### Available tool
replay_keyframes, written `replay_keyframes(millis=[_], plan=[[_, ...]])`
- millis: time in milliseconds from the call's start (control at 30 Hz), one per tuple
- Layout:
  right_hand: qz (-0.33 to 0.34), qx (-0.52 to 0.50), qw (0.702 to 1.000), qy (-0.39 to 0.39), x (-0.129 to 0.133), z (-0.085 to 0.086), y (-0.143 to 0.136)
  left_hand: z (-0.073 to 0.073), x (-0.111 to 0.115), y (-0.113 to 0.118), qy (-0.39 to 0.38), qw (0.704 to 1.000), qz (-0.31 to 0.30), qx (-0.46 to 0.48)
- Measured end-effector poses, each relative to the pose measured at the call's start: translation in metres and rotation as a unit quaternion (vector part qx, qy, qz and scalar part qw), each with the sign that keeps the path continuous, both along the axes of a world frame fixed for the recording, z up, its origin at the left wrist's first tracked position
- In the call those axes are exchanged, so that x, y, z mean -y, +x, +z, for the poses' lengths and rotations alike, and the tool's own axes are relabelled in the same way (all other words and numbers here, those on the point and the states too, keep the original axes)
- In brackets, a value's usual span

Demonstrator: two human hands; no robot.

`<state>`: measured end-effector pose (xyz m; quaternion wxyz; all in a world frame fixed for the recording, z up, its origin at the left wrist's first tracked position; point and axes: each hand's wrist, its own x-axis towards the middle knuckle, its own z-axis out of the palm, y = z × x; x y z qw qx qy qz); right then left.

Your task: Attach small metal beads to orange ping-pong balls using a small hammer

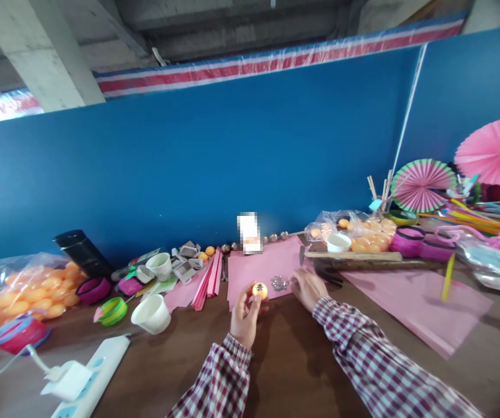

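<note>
My left hand [243, 322] is closed around an orange ping-pong ball [259, 292], gripping it between thumb and fingers. Small dark marks show on the ball's upper side. Beside it, a little pile of small shiny pieces [279, 283] lies near the front edge of a pink paper sheet [258, 266]. Just right of that pile rests my right hand [309, 289], its fingers curled together and pointing towards the pieces. Whatever is between those fingertips, if anything, is too small to make out.
Bags of orange balls [36, 293] stand left and right. White cups [151, 314], folded pink strips [208, 281] and a power strip [101, 371] are on the left. A hammer [349, 255], paper fans [424, 184] and scissors lie right. A blue partition [241, 145] closes off the back.
</note>
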<state>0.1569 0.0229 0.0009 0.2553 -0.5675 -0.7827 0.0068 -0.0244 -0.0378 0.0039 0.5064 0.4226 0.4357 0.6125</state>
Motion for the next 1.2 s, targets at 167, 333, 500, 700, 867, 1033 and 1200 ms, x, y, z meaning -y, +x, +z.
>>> replay_keyframes(millis=[167,333,500,700,867,1033,1200], plan=[[-0.011,0.019,1.0,-0.013,0.0025,0.0035,0.0002,-0.004,-0.0015,-0.0011,0.031,0.999,-0.003,-0.012],[-0.005,0.017,1.0,-0.026,0.0038,0.0063,-0.0012,-0.0082,-0.0036,-0.0022,0.036,0.999,-0.013,-0.027],[-0.005,0.022,0.999,-0.034,0.0051,0.0077,-0.0013,-0.0061,-0.0029,-0.0006,0.025,0.999,-0.013,-0.018],[0.005,0.028,0.999,-0.015,0.0043,0.0058,0.0004,-0.0039,-0.002,-0.0001,0.027,0.999,-0.004,-0.026],[0.0,0.027,1.0,-0.013,0.0044,0.0071,-0.0008,-0.0045,-0.0024,-0.0003,0.037,0.999,-0.01,-0.027],[0.001,0.001,1.0,-0.011,0.0045,0.005,-0.001,-0.002,-0.0007,0.0005,0.031,0.999,-0.01,-0.015],[-0.001,-0.017,0.999,-0.033,0.0037,0.0047,-0.0004,0.0006,0.0006,0.0011,0.021,1.0,-0.009,-0.005]])
